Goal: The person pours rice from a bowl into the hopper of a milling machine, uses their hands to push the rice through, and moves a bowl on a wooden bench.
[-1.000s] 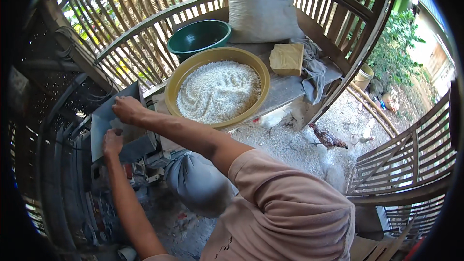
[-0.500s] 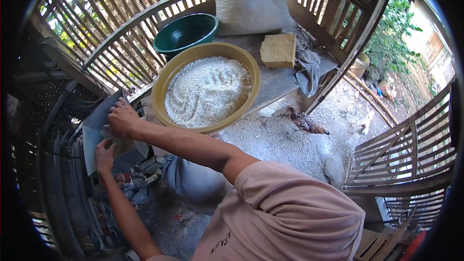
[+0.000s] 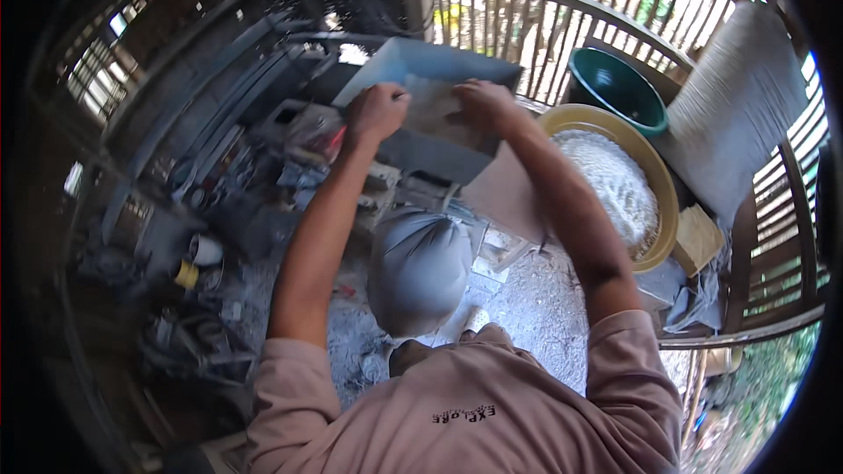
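Note:
Ahead is a grey metal hopper [image 3: 370, 71], its pale interior blurred. My left hand [image 3: 378, 112] is closed at its left front; what the fingers hold is unclear. My right hand [image 3: 486, 108] is over the hopper's right part, fingers bent and blurred, so its grip is unclear. Below hangs a bulging grey sack [image 3: 420, 281], gathered at the top, beside dusty machine parts [image 3: 426, 189]. A pinkish-brown flat piece [image 3: 500, 193] lies under my right forearm.
To the right are a tan basin [image 3: 663, 197] of white grain, a green basin [image 3: 615, 79], a large pale sack [image 3: 733, 96], a yellowish block [image 3: 698, 237] and grey cloth [image 3: 698, 298]. Slatted wooden walls [image 3: 562, 0] enclose the space. Dusty clutter [image 3: 206, 325] lies at left.
The view has swung left, bringing the hopper to the centre and the basins to the right. Both my hands remain at the hopper, now wider apart.

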Available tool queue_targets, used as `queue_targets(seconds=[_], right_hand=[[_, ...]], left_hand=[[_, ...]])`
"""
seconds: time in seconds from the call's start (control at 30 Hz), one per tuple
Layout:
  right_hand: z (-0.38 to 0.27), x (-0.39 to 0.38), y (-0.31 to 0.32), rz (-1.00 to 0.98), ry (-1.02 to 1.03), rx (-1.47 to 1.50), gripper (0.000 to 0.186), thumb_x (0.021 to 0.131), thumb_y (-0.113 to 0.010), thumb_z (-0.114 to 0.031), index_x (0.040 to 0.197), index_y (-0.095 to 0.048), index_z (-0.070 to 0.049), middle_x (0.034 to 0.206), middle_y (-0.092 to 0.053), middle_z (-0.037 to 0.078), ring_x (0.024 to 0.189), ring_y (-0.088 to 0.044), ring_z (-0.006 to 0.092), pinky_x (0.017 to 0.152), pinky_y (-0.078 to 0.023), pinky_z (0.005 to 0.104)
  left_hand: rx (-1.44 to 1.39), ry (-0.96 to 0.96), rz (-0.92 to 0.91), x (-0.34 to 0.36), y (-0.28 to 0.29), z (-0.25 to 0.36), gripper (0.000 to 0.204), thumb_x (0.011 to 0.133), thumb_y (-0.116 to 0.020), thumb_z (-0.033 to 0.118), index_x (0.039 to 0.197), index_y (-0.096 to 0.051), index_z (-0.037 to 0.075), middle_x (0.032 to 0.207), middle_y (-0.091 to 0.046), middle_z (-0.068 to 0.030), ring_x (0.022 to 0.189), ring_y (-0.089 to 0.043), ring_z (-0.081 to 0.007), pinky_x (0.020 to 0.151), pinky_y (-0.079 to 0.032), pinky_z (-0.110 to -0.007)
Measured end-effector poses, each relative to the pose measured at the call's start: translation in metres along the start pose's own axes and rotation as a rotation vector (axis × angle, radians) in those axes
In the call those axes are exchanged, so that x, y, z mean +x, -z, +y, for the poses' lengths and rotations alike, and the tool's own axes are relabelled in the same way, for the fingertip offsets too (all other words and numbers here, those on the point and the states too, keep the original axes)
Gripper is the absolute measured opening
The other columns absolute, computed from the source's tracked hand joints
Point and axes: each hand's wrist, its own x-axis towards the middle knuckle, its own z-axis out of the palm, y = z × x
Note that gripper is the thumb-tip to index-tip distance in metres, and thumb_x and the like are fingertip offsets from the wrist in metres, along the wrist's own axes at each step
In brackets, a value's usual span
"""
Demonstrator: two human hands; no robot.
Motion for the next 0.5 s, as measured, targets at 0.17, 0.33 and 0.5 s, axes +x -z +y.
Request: queue_targets(seconds=[0.17, 0.33, 0.5], right_hand=[[-0.015, -0.001, -0.008, -0.223, -0.178, -0.229, 0.074, 0.076, -0.051, -0.071, 0.112, -0.063, -0.008, 0.126, -0.055, 0.013, 0.116, -0.053, 0.0276, 0.095, -0.045, 0.0414], [0.003, 0.001, -0.008, -0.349, -0.141, -0.168, 0.064, 0.077, -0.057, -0.061, 0.116, -0.062, -0.009, 0.125, -0.056, 0.014, 0.116, -0.053, 0.0295, 0.097, -0.042, 0.0383], [-0.003, 0.001, -0.014, -0.228, -0.111, -0.041, 0.056, 0.080, -0.060, -0.052, 0.117, -0.061, -0.012, 0.124, -0.057, 0.014, 0.114, -0.053, 0.0302, 0.097, -0.042, 0.0386]], left_hand=[[0.120, -0.025, -0.092, -0.014, 0.014, 0.022, 0.045, 0.086, -0.044, 0.051, 0.096, -0.071, 0.016, 0.098, -0.068, -0.0131, 0.096, -0.063, -0.0357, 0.085, -0.047, -0.045], [0.049, -0.159, -0.140, -0.015, 0.013, 0.022, 0.050, 0.086, -0.044, 0.051, 0.093, -0.071, 0.010, 0.098, -0.067, -0.0185, 0.095, -0.063, -0.0367, 0.088, -0.046, -0.045], [-0.039, -0.236, -0.062, -0.018, 0.013, 0.010, 0.057, 0.089, -0.038, 0.051, 0.094, -0.070, 0.004, 0.101, -0.066, -0.0207, 0.103, -0.060, -0.0356, 0.093, -0.041, -0.046]])
